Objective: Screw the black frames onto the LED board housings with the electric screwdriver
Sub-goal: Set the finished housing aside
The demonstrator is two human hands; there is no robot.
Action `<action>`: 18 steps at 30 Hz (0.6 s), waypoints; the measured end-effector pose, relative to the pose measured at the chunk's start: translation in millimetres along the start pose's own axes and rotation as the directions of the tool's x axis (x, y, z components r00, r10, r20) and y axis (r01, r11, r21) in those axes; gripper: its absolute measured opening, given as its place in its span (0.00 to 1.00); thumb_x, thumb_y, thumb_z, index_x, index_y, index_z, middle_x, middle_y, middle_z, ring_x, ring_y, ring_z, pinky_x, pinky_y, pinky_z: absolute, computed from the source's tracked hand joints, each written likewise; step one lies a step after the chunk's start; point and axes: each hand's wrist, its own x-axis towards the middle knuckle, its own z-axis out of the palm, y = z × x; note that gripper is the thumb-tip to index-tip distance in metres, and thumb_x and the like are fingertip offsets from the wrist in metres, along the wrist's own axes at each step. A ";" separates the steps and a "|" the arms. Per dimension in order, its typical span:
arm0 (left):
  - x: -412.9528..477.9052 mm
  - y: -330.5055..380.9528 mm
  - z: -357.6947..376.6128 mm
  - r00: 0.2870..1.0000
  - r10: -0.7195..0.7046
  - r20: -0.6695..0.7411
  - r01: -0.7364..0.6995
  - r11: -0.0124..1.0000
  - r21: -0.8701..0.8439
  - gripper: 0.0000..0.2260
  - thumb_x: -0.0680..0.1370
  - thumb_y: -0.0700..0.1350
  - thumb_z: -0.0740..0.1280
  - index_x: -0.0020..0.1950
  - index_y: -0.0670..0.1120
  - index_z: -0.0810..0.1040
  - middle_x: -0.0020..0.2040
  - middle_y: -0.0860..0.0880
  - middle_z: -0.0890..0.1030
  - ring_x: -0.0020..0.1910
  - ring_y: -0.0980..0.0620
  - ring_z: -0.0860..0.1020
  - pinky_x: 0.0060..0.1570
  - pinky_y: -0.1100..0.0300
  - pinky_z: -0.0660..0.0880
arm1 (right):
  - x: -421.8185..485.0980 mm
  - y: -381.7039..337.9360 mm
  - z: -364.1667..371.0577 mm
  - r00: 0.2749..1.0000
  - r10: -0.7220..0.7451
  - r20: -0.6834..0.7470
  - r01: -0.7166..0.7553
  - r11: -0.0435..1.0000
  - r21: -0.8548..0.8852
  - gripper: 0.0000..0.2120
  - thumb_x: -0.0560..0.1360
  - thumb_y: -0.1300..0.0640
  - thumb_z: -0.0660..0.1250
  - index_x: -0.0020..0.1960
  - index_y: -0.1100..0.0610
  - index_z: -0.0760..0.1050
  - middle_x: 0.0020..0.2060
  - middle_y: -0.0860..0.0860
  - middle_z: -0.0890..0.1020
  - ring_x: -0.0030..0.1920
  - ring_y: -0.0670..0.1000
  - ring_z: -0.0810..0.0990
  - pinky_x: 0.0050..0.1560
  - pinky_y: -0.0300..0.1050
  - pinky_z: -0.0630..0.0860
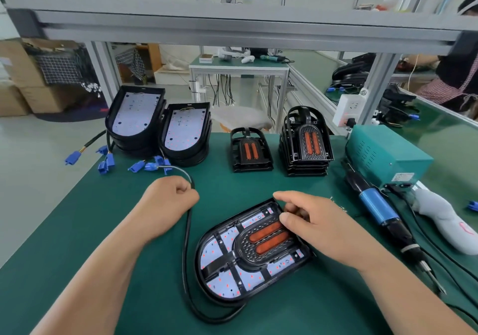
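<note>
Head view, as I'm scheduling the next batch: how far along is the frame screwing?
Done: one black plastic frame with orange reflectors sits in the front LED board housing. In hand: the right hand pinches its far end; the left hand grips the black cable. Left: the blue electric screwdriver lies untouched on the green mat; two housing stacks and two frame stacks wait behind.

Tabletop [77,231]: dark green. Centre housing [252,253]: black frame, white board dotted red, two orange strips. Screwdriver [382,213] at right: blue and black. Connectors [106,164] upper left: blue.
</note>
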 end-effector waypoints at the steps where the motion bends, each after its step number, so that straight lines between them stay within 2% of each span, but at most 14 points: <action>1: -1.8 2.9 1.4 0.999 0.045 0.002 -0.045 0.999 -0.021 0.13 0.77 0.45 0.70 0.37 0.43 0.69 0.30 0.54 0.65 0.29 0.54 0.60 0.29 0.59 0.60 | 0.2 -1.8 2.9 1.000 -0.001 0.000 0.001 1.000 -0.003 0.22 0.81 0.44 0.69 0.75 0.38 0.74 0.55 0.34 0.81 0.55 0.39 0.80 0.56 0.32 0.73; 3: -6.0 8.5 3.2 0.992 0.129 0.005 -0.128 0.989 -0.079 0.12 0.79 0.46 0.71 0.39 0.45 0.72 0.30 0.55 0.66 0.30 0.55 0.61 0.28 0.62 0.61 | 1.0 -4.9 9.4 1.000 -0.003 0.002 0.003 1.000 0.021 0.23 0.81 0.43 0.69 0.76 0.38 0.72 0.57 0.34 0.80 0.58 0.37 0.80 0.57 0.29 0.72; 6: -12.6 14.3 8.4 0.974 0.215 0.071 -0.206 0.971 -0.125 0.11 0.80 0.46 0.72 0.38 0.48 0.75 0.30 0.55 0.66 0.31 0.56 0.62 0.30 0.64 0.63 | 2.1 -9.7 18.7 1.000 -0.007 -0.006 0.007 0.998 0.065 0.23 0.83 0.45 0.69 0.77 0.38 0.72 0.59 0.35 0.79 0.59 0.38 0.79 0.58 0.34 0.74; 8: -16.7 16.3 14.6 0.958 0.230 0.169 -0.218 0.972 -0.091 0.10 0.79 0.46 0.72 0.39 0.49 0.76 0.30 0.55 0.64 0.31 0.56 0.62 0.32 0.61 0.64 | 2.3 -11.2 24.5 1.000 -0.017 -0.015 0.019 0.994 0.106 0.23 0.83 0.46 0.69 0.77 0.38 0.72 0.60 0.35 0.79 0.61 0.39 0.79 0.61 0.38 0.75; 10: -19.8 19.0 18.8 0.943 0.226 0.244 -0.217 0.974 -0.063 0.08 0.78 0.47 0.71 0.39 0.49 0.78 0.30 0.55 0.65 0.32 0.56 0.63 0.35 0.57 0.64 | 2.4 -11.8 29.0 0.999 -0.035 -0.040 0.040 0.990 0.132 0.23 0.83 0.47 0.69 0.77 0.39 0.72 0.60 0.34 0.79 0.63 0.39 0.79 0.63 0.36 0.74; 12: -21.8 22.7 17.8 0.934 0.222 0.280 -0.202 0.974 -0.099 0.07 0.75 0.49 0.67 0.41 0.48 0.81 0.31 0.52 0.71 0.33 0.56 0.68 0.38 0.54 0.70 | 3.1 -13.7 32.2 0.996 -0.047 -0.072 0.058 0.985 0.161 0.23 0.83 0.48 0.70 0.76 0.38 0.72 0.61 0.34 0.80 0.64 0.39 0.78 0.64 0.33 0.72; 14: -22.3 24.8 16.0 0.917 0.223 0.330 -0.168 0.968 -0.187 0.13 0.75 0.54 0.65 0.42 0.46 0.82 0.36 0.51 0.78 0.37 0.56 0.74 0.44 0.51 0.75 | 4.4 -15.9 35.6 0.994 -0.064 -0.092 0.080 0.980 0.183 0.22 0.83 0.50 0.70 0.75 0.38 0.72 0.61 0.34 0.80 0.64 0.38 0.78 0.63 0.30 0.70; 16: -23.4 25.1 16.7 0.899 0.218 0.380 -0.149 0.968 -0.203 0.22 0.74 0.65 0.68 0.42 0.45 0.81 0.36 0.51 0.75 0.37 0.54 0.72 0.41 0.51 0.71 | 6.7 -17.0 39.0 0.991 -0.080 -0.108 0.098 0.979 0.179 0.22 0.83 0.51 0.70 0.75 0.38 0.72 0.61 0.35 0.81 0.64 0.39 0.79 0.64 0.31 0.71; 18: -23.7 25.0 19.1 0.894 0.205 0.398 -0.168 0.978 -0.126 0.28 0.70 0.72 0.70 0.42 0.45 0.80 0.34 0.52 0.71 0.34 0.54 0.68 0.37 0.55 0.65 | 7.9 -17.1 41.0 0.989 -0.087 -0.122 0.110 0.975 0.195 0.21 0.83 0.51 0.71 0.74 0.39 0.73 0.58 0.36 0.82 0.63 0.41 0.80 0.64 0.34 0.72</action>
